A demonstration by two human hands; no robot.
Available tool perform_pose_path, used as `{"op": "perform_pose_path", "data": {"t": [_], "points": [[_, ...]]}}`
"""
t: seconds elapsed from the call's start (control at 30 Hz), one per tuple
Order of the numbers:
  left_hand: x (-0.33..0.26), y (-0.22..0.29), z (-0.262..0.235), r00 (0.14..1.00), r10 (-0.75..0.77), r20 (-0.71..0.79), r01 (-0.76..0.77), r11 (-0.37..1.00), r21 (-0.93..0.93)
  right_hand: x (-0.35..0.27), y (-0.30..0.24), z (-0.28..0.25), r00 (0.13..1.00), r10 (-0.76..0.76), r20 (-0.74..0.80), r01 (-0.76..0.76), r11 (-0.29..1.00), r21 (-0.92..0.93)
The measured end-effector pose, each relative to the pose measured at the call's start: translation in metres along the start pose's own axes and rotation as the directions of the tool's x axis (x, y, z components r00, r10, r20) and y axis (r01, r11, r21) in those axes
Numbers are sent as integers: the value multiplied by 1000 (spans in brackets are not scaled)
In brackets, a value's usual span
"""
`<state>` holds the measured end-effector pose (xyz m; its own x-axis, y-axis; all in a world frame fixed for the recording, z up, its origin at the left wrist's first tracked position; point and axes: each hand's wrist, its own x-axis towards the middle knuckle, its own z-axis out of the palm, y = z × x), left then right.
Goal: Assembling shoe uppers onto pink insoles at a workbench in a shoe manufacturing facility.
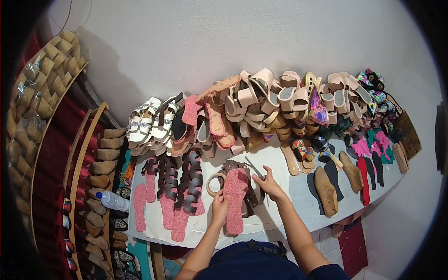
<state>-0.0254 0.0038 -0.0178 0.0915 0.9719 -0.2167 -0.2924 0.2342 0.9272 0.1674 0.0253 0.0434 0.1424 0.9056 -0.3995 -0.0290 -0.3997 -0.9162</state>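
Observation:
My left hand (pixel 220 209) is closed on the edge of a pink speckled insole (pixel 235 200), its heel toward me. A roll of tan tape (pixel 210 185) lies just beyond that hand. Dark brown strap pieces (pixel 252 195) lie behind and to the right of the insole, partly covered by it. My right hand (pixel 270 185) is raised to the right, thumb and forefinger apart. A slim grey tool (pixel 255 169) runs from its fingers toward the brown straps; its exact kind is not clear. The lower fingers are curled and partly hidden.
Pink insoles with brown woven straps (pixel 186 186) lie at left. Finished sandals (pixel 266 100) are heaped along the wall. Wooden shoe lasts (pixel 325 191) and dark soles lie at right. A rack of lasts (pixel 105 168) and a plastic bottle (pixel 115 201) stand beyond the table's left edge.

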Motion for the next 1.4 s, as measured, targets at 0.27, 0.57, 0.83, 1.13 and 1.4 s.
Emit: {"op": "perform_pose_path", "data": {"t": [0.27, 0.57, 0.83, 1.13, 1.4], "points": [[-13, 8, 20, 951, -211, 224, 285, 879, -383, -5, 17, 37, 994, 89, -68, -12, 691, 723], [-14, 17, 15, 926, -206, 317, 336, 833, -440, -18, 37, 56, 930, -229, -288, 328, 871, 367], [-14, 26, 6, 908, -202, 366, 364, 813, -455, -26, 23, 44, 909, -388, -149, 384, 922, -57], [-20, 15, 9, 911, -138, 389, 279, 900, -335, -26, 40, 61, 826, -450, -341, 476, 879, -8], [-3, -8, -5, 980, -52, 193, 124, 916, -382, -48, -8, 37, 944, -311, 110, 320, 944, -83]]}}
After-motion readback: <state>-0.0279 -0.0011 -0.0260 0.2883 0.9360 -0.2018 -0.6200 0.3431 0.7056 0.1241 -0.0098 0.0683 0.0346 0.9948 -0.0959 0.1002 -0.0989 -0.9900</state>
